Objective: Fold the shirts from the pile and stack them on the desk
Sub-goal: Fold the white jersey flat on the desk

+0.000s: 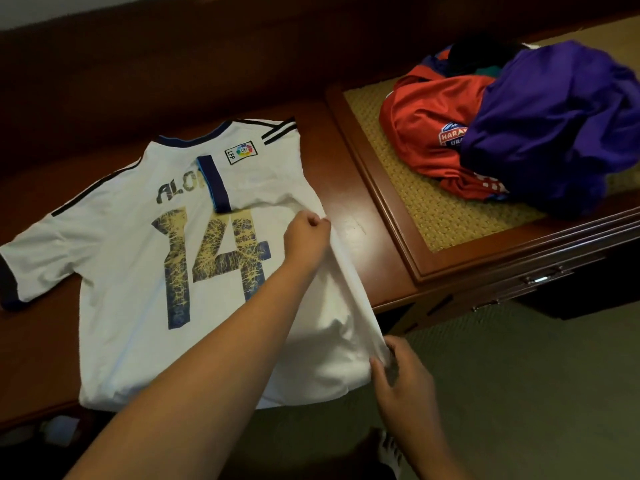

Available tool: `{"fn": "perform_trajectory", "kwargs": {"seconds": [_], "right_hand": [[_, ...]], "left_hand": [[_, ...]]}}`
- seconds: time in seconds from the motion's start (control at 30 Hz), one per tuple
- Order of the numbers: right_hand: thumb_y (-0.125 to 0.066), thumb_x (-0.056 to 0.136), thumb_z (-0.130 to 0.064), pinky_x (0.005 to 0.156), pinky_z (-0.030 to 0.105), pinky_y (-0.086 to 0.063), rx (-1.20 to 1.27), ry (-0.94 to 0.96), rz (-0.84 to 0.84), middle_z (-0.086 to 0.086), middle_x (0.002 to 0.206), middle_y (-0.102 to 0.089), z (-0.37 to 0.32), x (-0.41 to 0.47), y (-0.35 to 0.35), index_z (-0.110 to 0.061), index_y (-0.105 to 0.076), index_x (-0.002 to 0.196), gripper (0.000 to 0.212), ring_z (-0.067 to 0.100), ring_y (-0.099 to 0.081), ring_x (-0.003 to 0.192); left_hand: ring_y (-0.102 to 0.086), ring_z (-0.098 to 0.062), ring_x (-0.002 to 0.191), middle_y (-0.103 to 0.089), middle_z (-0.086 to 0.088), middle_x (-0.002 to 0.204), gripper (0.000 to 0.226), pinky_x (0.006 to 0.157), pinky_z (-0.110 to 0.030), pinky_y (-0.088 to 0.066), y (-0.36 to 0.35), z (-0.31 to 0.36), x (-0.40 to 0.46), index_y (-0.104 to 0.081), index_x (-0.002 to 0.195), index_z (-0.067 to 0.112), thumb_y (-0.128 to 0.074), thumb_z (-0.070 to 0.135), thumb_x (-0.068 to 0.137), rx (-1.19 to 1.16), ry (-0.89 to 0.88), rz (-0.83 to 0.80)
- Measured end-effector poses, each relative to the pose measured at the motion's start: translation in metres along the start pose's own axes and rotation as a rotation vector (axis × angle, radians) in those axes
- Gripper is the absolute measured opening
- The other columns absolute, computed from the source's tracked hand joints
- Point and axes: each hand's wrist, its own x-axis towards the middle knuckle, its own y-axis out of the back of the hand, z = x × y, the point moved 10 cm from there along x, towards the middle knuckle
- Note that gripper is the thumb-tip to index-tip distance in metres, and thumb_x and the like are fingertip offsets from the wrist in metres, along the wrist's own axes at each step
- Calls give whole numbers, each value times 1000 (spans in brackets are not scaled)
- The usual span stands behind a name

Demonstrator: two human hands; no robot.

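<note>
A white football shirt (124,258) with a gold and blue "14" lies back-up on the brown wooden desk (349,188). Its right sleeve is folded inward over the lettering. My left hand (304,237) pinches the shirt's right edge near the middle. My right hand (401,375) grips the same edge at the bottom hem, by the desk's front edge. The cloth between both hands is lifted into a taut ridge. To the right sits the pile: a red shirt (429,133) under a purple shirt (550,123), with darker garments behind.
The pile rests on a woven mat (422,206) set in a raised wooden frame. Drawers with metal handles (540,278) sit below that frame. Green carpet (519,393) covers the floor in front. A wooden back rail runs behind the desk.
</note>
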Motion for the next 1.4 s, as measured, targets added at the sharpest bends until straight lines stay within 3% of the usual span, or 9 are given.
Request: {"fn": "perform_trajectory", "kwargs": {"seconds": [0.2, 0.27, 0.33, 0.5, 0.7, 0.9, 1.0, 1.17, 1.4], "right_hand": [[-59, 87, -24, 57, 13, -46, -244, 329, -49, -11, 97, -54, -47, -29, -17, -26, -46, 132, 47, 5, -56, 74], [-57, 90, -23, 71, 21, -55, -288, 360, -124, -7, 114, -53, -49, -36, -33, -25, -38, 142, 56, 7, -57, 90], [-52, 96, -21, 96, 21, -46, -261, 312, -261, -7, 136, -40, -39, -42, -52, -27, -26, 150, 60, 6, -48, 114], [-49, 98, -19, 92, 3, -32, -127, 191, -418, -11, 137, -40, -10, -51, -66, -27, -39, 143, 46, -2, -45, 113], [-54, 95, -11, 80, 6, -36, -25, -35, -199, -1, 124, -58, 32, -12, -25, -19, -56, 129, 34, 4, -53, 104], [-57, 96, -22, 101, 31, -37, 171, -267, -244, 6, 149, -37, 40, 31, -42, -12, -37, 146, 55, 23, -41, 133], [-62, 93, -20, 89, 30, -46, 191, -201, -358, 7, 132, -51, 26, 37, -61, -12, -53, 132, 42, 23, -53, 118], [-59, 93, -10, 71, 16, -51, 362, -144, -335, -1, 101, -68, 14, 38, -56, -13, -65, 111, 19, 12, -65, 95], [-67, 87, -11, 72, 32, -56, 329, -148, -308, 5, 90, -69, 17, 38, -50, -12, -67, 93, 5, 20, -67, 85]], "left_hand": [[-59, -23, 77, -58, -9, 91, 20, 62, -31, -51, 8, -25, -16, -51, 112, 11, -51, 6, 93, -564, 260, -121], [-58, -22, 75, -60, -9, 90, 29, 64, -32, -49, 15, -31, -18, -48, 118, 12, -53, 3, 91, -644, 285, -102], [-57, -21, 74, -60, -10, 89, 32, 63, -32, -46, 16, -38, -26, -45, 120, 13, -55, 3, 91, -663, 320, -117], [-53, -17, 63, -58, -9, 76, 19, 57, -26, -36, 17, -53, -54, -48, 108, 10, -58, 6, 93, -478, 353, -218], [-42, -11, 53, -53, -6, 71, 6, 44, -19, -31, 12, -49, -64, -62, 92, 5, -60, 11, 92, -167, 291, -295], [-57, -22, 73, -61, -8, 81, 11, 61, -25, -41, 37, -37, -69, -58, 86, 10, -55, 19, 92, -1, 92, -42], [-60, -13, 68, -69, -4, 90, 13, 54, -22, -43, 37, -50, -91, -60, 102, 16, -57, 21, 91, 94, 100, -46], [-60, -20, 97, -68, -3, 101, 18, 82, -29, -44, 16, -68, -110, -59, 105, 18, -60, 30, 91, 171, 167, -144], [-55, -24, 85, -57, -4, 86, 16, 68, -29, -36, 16, -43, -111, -55, 87, 13, -54, 26, 95, 462, -56, -45]]}}
